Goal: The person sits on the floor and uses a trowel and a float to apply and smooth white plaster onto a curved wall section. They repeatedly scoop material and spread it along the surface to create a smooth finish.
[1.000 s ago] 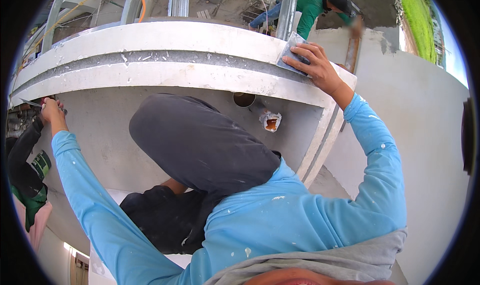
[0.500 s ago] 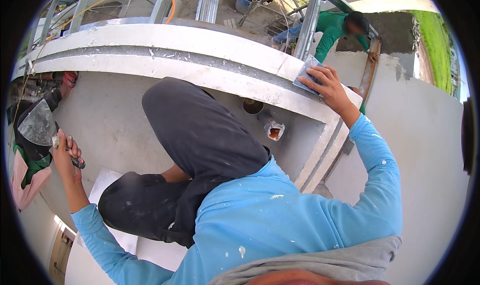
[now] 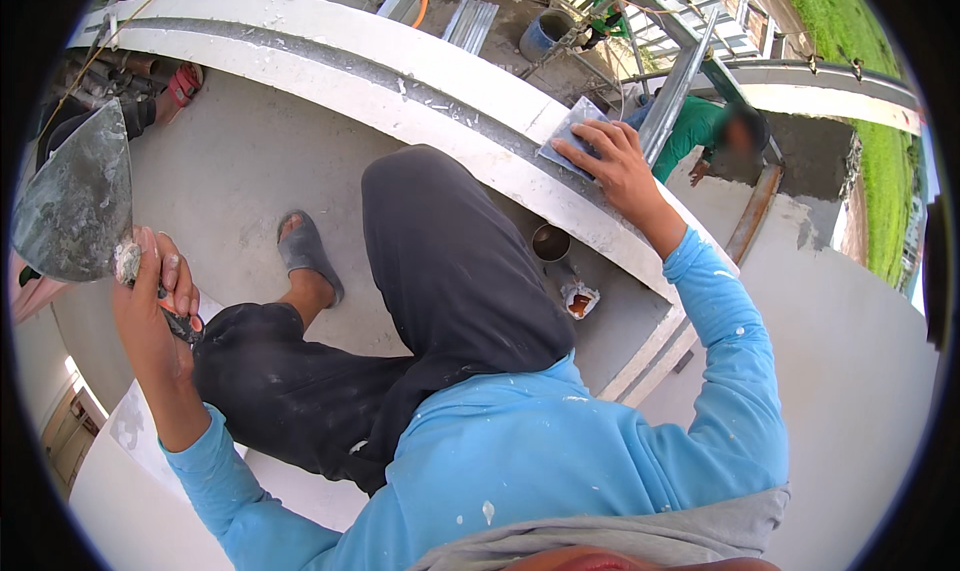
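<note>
My left hand (image 3: 155,296) grips the handle of a wide putty knife (image 3: 85,201); its broad, smeared blade points up and away. White filler clings where the blade meets the handle. On the right, my right hand (image 3: 622,166) holds a flat square grey scraper plate (image 3: 572,136), fingers spread over its top. The plate rests on the curved white ledge (image 3: 300,59), across the grey recessed strip along it. White crumbs lie scattered in that strip.
Below the ledge are a round metal cup-like opening (image 3: 551,242) and a white-rimmed pipe end (image 3: 578,301). A co-worker in green (image 3: 705,136) crouches beyond the ledge, beside metal posts (image 3: 685,96). Another person's red-shod foot (image 3: 182,86) is at far left.
The view has swung, shifting the ledge and surroundings. My left hand has risen with the putty knife, which appears larger. The plate remains on the ledge under my right hand. My sandalled foot now shows.
</note>
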A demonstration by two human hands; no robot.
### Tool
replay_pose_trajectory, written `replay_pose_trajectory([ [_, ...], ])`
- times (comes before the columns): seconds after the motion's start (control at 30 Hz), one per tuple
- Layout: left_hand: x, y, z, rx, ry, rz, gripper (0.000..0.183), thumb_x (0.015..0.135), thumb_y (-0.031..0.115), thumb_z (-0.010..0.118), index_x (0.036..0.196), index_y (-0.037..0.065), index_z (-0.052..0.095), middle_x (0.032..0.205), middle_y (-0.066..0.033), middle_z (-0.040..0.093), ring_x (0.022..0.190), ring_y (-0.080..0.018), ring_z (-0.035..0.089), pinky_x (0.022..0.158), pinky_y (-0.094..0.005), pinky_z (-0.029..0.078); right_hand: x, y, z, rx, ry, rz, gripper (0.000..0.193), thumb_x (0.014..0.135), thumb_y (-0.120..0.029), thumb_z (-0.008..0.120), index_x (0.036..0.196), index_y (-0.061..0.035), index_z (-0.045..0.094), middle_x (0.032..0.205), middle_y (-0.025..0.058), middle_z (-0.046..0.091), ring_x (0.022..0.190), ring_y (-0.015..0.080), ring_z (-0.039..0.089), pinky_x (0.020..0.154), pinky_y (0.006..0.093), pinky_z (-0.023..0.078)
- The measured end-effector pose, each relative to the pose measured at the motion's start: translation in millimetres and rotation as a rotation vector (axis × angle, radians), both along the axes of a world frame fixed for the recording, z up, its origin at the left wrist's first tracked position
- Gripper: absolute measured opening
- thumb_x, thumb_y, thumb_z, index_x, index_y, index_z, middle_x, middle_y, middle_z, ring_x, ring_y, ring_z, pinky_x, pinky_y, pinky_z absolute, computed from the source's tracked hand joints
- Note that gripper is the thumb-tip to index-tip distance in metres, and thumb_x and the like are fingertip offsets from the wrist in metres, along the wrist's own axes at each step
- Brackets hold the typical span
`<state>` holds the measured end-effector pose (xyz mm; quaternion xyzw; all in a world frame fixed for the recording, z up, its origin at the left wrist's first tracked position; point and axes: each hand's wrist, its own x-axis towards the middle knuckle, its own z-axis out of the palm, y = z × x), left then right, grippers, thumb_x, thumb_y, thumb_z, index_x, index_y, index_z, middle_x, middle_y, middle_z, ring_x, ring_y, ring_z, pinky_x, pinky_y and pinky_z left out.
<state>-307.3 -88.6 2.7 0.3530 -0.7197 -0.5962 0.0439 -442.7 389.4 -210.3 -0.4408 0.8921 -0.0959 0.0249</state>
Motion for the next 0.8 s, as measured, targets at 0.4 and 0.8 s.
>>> replay_pose_trajectory([
  [0.4, 86, -63, -19, -0.584, -0.338, 0.172, 0.035, 0.103, 0.034, 0.063, 0.095, 0.002, 0.053, 0.075, 0.0005, 0.051, 0.069, -0.0093, 0.042, 0.062, -0.0270, 0.036, -72, -141, -19, 0.011, 0.032, 0.133, 0.068, 0.082, 0.006, 0.059, 0.141, -0.0268, 0.061, 0.132, 0.0059, 0.056, 0.126, 0.0274, 0.051, 0.109, 0.0462, 0.036],
  [0.8, 80, -38, -3, -0.680, -0.466, -0.045, 0.018, 0.096, 0.010, 0.061, 0.108, 0.000, 0.051, 0.076, -0.0178, 0.052, 0.067, -0.0248, 0.045, 0.064, -0.0360, 0.041, -194, -416, -67, -0.230, 0.299, 0.206, 0.053, 0.095, 0.001, 0.051, 0.135, -0.0306, 0.066, 0.126, 0.0059, 0.060, 0.117, 0.0292, 0.056, 0.102, 0.0485, 0.041],
])
